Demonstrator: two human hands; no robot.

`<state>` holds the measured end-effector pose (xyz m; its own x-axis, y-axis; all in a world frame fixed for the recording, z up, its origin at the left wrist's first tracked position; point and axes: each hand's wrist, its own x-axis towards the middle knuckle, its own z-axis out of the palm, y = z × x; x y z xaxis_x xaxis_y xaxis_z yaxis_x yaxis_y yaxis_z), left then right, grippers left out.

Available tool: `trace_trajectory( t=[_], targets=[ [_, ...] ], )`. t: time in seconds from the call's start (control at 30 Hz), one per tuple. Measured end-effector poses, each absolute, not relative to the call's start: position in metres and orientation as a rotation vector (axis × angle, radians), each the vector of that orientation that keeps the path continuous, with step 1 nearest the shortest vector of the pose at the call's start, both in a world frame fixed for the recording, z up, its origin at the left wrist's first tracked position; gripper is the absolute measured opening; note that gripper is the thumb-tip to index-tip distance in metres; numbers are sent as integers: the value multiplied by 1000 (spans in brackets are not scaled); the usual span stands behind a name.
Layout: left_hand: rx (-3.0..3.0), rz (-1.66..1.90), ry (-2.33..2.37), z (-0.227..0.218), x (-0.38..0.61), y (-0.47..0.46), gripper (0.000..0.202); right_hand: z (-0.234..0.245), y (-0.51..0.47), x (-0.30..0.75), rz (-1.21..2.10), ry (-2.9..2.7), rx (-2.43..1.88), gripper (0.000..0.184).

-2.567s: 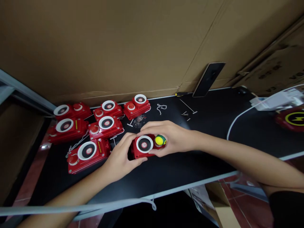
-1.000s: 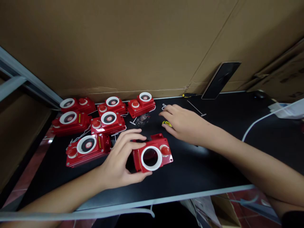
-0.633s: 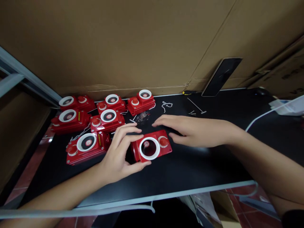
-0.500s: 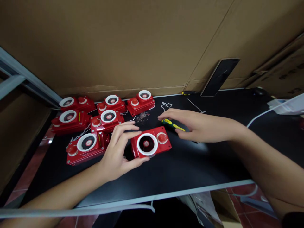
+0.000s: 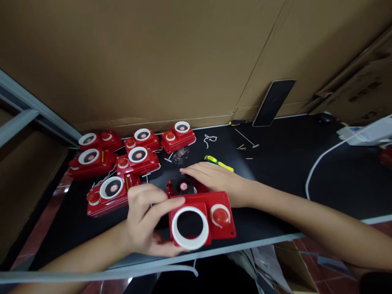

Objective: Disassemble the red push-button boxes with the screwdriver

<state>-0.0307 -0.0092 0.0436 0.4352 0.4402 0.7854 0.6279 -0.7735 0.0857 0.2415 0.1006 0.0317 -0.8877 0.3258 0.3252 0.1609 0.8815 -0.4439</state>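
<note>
Nearest to me, at the front edge of the bench (image 5: 275, 192), my left hand (image 5: 143, 222) holds a red cover (image 5: 211, 204) w/ a white ring and a round red button on its face. The fingers pinch it at its left end: thumb on the front, the other fingers behind. The cover is up off the bench and its face is tilted toward the camera; through the ring I see only dark.

Just behind it, the right hand (image 5: 216, 179) lies over the red base box (image 5: 180, 188), which stands on the bench. Its fingers are stretched out and close together, flat, pointing left, not curled around anything. In the open base I see a black inside w/ a small red-white part.

Just beyond the right hand lies a yellow-green screwdriver (image 5: 219, 163), not touched by it. To the left, six closed red push-button units (image 5: 137, 159) stand in approx. three rows, well apart from the left hand. Further back are a white string (image 5: 210, 139) and some thin metal pins (image 5: 245, 141). At the right a white cable (image 5: 318, 157) curves over the bench. At the very back a dark phone (image 5: 273, 102) leans on the cardboard wall (image 5: 153, 61).
</note>
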Motion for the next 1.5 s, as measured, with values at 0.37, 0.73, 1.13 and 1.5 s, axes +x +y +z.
trace_trajectory(
  t=[0.37, 0.73, 1.13, 1.5],
  targets=[
    [-2934, -999, -909, 38, -22, -3, 51, 32, 123, 249, 434, -2564, -581, 82],
    [-2930, -688, -604, 36, -21, -2, 42, 46, 99, 240, -446, -2589, -25, 27],
    [-2968, -630, -607, 39, -25, -2, 46, 30, 94, 215, -668, -2600, -38, 40],
    [-2945, -541, -554, 44, -24, -4, 42, 121, 111, 294, 526, -2733, -492, 24]
  ],
)
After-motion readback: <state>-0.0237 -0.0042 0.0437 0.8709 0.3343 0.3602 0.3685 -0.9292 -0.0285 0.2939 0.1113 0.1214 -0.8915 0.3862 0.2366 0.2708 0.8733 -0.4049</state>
